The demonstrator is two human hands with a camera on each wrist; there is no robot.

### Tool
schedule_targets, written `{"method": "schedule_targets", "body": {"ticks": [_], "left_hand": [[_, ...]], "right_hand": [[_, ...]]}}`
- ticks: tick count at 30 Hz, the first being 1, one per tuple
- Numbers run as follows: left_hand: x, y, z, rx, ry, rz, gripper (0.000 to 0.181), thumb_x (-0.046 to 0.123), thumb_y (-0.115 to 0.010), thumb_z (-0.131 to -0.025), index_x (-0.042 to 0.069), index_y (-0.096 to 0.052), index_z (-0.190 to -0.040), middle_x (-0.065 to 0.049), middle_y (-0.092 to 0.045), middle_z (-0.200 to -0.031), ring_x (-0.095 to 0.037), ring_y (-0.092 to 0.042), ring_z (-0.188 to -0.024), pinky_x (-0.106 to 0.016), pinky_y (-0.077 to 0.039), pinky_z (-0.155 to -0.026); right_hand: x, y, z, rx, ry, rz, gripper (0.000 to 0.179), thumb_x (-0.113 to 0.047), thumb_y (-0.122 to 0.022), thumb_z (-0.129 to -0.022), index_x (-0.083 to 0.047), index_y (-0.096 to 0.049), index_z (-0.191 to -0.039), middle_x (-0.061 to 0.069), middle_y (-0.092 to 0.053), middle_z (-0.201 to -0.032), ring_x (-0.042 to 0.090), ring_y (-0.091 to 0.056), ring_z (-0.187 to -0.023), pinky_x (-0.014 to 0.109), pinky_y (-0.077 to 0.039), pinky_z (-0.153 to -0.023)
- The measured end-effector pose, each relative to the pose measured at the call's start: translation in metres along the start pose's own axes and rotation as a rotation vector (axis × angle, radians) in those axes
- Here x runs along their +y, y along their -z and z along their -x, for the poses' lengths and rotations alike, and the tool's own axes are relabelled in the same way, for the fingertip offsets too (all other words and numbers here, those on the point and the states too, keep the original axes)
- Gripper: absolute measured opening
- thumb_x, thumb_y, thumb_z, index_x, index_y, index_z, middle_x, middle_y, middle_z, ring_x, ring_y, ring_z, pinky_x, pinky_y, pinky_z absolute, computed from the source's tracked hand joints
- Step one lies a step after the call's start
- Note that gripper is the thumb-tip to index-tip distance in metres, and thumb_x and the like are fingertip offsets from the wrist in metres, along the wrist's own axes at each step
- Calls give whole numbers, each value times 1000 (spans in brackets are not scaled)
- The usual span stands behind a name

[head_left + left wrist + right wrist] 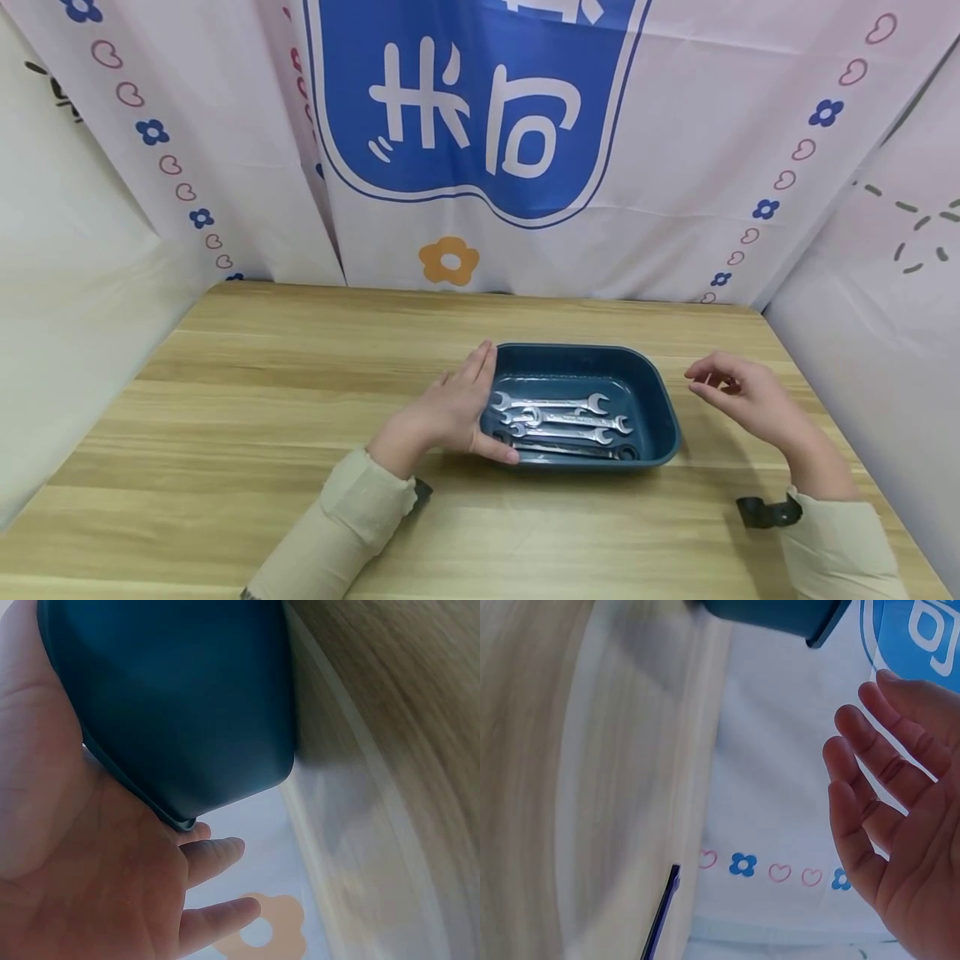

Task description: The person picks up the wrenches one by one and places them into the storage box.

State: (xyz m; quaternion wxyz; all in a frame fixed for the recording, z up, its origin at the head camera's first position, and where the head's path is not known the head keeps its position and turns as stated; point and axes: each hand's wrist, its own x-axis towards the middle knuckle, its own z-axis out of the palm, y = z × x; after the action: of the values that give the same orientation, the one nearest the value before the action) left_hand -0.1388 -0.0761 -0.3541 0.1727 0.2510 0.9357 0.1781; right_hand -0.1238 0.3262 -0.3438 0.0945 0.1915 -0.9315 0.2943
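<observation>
A dark blue plastic bin (660, 417) stands on the table, and several wrenches lie in it. Most are silver open-end wrenches, such as the rear one (555, 403); at the front wall lies a darker wrench (570, 450) with a ring end. My left hand (457, 412) rests on the bin's left rim, its thumb along the front edge and its fingers pointing to the back. In the left wrist view the palm lies against the rim, fingers (214, 859) extended past it. My right hand (753, 400) hovers right of the bin, fingers loosely bent, holding nothing.
The wooden table (262, 433) runs back to a white cloth (697, 150) with a blue printed panel and small flowers. White side sheets (885, 275) border the table on both sides. A dark strap piece (768, 511) sits at the right wrist.
</observation>
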Motion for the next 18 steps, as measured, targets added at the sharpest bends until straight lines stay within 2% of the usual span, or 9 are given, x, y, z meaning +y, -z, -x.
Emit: {"method": "schedule_targets", "body": {"ticks": [5, 8, 13, 18], "left_hand": [[0, 0, -1, -1, 0, -1, 149, 85, -69, -59, 9, 16, -157, -6, 18, -166, -22, 5, -156, -60, -13, -122], [0, 0, -2, 3, -3, -2, 149, 84, -69, -60, 9, 16, -157, -7, 18, -166, -22, 5, -156, -60, -13, -122], [0, 0, -2, 6, -3, 7, 148, 81, -72, -61, 9, 14, -157, -7, 17, -167, -23, 3, -156, -61, -12, -122], [0, 0, -2, 2, -2, 8, 148, 81, -72, -61, 9, 14, -157, -7, 17, -167, -23, 3, -156, -61, -12, -122]], "right_hand": [[7, 4, 6, 13, -44, -2, 6, -9, -68, -93, -10, -71, -98, -5, -67, -88, -4, -54, -77, 17, -49, -64], [13, 9, 10, 14, -80, 2, 8, -12, -68, -94, -8, -71, -101, -2, -69, -91, -7, -54, -80, 18, -49, -65], [20, 16, 16, 1, -155, 16, 14, -14, -66, -96, -6, -70, -106, -6, -69, -94, -14, -51, -85, 17, -48, -68], [28, 21, 21, 26, -192, 45, 15, -16, -67, -95, -6, -71, -106, -4, -71, -96, -16, -49, -84, 15, -46, -66]]}}
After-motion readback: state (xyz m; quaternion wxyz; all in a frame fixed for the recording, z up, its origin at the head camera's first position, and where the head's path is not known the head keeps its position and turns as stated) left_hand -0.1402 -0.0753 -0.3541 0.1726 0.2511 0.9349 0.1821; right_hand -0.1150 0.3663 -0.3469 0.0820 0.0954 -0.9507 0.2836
